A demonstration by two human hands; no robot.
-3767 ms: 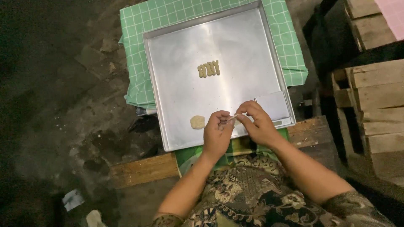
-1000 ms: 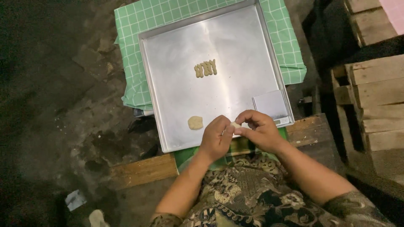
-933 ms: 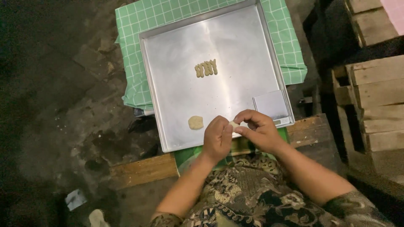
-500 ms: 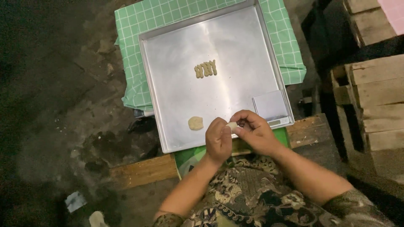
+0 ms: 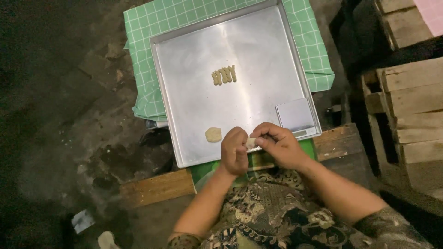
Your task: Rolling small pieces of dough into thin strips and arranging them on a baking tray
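A large square metal tray (image 5: pixel 194 115) lies on a green checked cloth (image 5: pixel 152 27). Near its middle sits a short row of several small tan dough sticks (image 5: pixel 224 75). A flat round dough piece (image 5: pixel 213 134) rests near the tray's front edge. My left hand (image 5: pixel 234 152) and my right hand (image 5: pixel 279 146) meet over that front edge and pinch one small pale dough piece (image 5: pixel 251 142) between their fingertips. A small square scale (image 5: pixel 296 115) sits in the tray's front right corner.
Wooden crates (image 5: pixel 410 106) stand at the right. A wooden plank (image 5: pixel 154 189) lies under the tray's front edge. At the left is dark, rough ground with a scrap of paper (image 5: pixel 83 220). My patterned clothing fills the bottom of the view.
The hands stay together at the tray's front edge, fingers working the small dough piece and shifting slightly. The tray, dough sticks and round piece have not moved.
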